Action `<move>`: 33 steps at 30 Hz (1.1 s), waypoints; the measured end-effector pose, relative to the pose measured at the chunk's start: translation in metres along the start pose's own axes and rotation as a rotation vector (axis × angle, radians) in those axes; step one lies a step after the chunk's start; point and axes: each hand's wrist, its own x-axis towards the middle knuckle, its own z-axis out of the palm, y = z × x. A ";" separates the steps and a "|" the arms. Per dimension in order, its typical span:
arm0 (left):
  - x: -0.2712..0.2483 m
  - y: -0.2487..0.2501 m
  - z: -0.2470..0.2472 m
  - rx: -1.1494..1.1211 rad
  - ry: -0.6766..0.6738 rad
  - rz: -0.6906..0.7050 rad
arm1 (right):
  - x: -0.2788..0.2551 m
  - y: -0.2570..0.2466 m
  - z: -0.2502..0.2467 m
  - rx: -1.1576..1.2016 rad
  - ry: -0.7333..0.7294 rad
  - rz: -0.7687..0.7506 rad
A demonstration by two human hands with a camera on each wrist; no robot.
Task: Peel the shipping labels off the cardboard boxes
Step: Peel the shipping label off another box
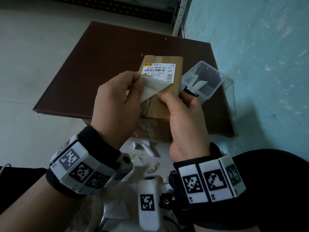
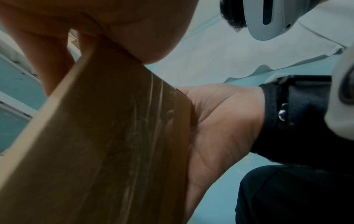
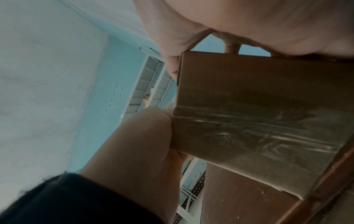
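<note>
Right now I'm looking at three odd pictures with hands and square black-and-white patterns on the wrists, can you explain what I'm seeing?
No machine: a person wears cameras on the head and on both wrists. The big picture looks down from the head; the other two look up along each hand from underneath. The left hand pinches the lifted corner of a shipping label and peels it from a cardboard box, which the right hand grips. Behind lie a brown board and a clear plastic container; paper scraps lie below.

cardboard box (image 1: pixel 168 99) between both hands, plastic container (image 1: pixel 203 81) right; board (image 1: pixel 93 67) beneath
</note>
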 end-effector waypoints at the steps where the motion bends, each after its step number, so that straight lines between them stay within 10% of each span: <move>1: 0.000 0.000 0.000 0.003 0.006 -0.006 | 0.000 -0.001 0.001 -0.002 -0.007 0.003; 33: 0.002 -0.007 -0.005 0.040 0.041 -0.023 | -0.003 0.001 0.011 0.008 -0.042 0.026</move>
